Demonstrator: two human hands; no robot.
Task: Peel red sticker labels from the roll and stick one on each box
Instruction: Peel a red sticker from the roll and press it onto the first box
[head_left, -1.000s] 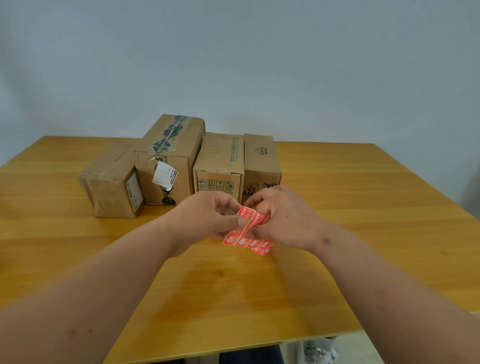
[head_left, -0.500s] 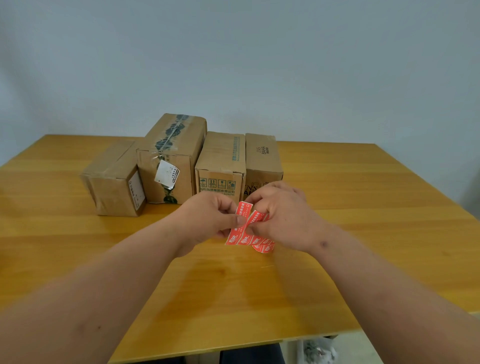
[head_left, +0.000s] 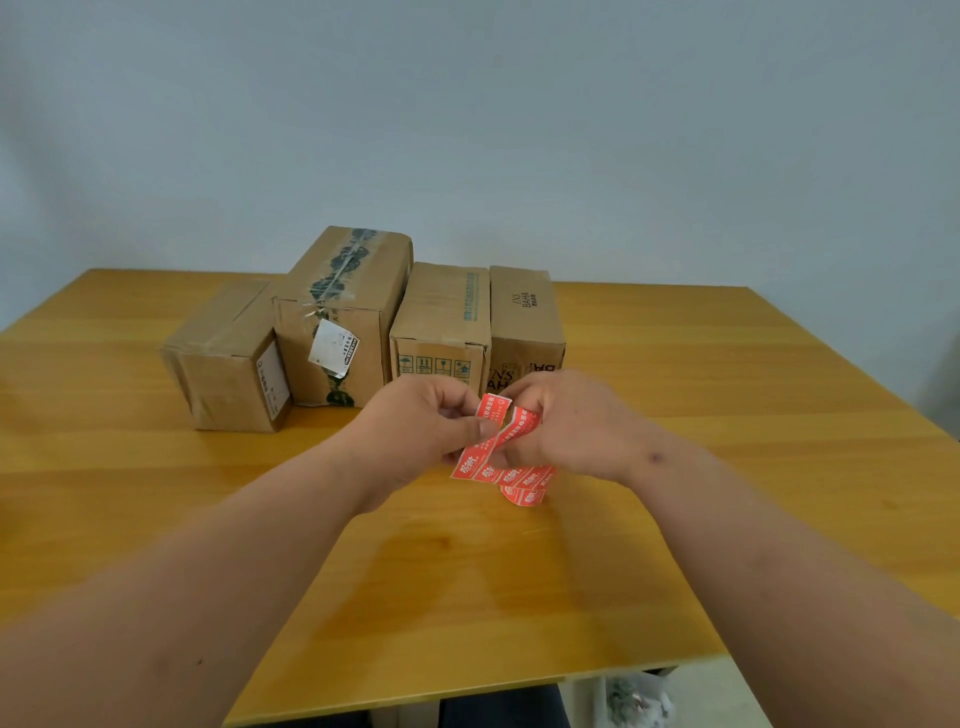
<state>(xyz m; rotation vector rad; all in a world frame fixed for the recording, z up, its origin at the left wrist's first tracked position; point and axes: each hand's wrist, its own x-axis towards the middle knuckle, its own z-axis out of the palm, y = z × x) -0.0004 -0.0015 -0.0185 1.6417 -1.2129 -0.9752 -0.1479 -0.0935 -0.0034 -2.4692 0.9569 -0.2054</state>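
Note:
Several brown cardboard boxes stand in a row at the back of the wooden table (head_left: 675, 415): a low box (head_left: 228, 353) at the left, a tall taped box (head_left: 343, 312), a box with a printed strip (head_left: 441, 317) and a box with dark lettering (head_left: 524, 317). In front of them both hands hold a strip of red sticker labels (head_left: 514, 475) above the table. My left hand (head_left: 421, 431) pinches one red label (head_left: 491, 415) whose upper end stands apart from the strip. My right hand (head_left: 576, 421) grips the rest of the strip. No red label shows on any box.
A pale wall rises behind the table. The table's near edge runs across the bottom, with a dark shape and some crumpled clutter (head_left: 634, 701) on the floor below it.
The upper end of one label has come away from the strip and a gap has opened between it and the rest. The hands stay in about the same place.

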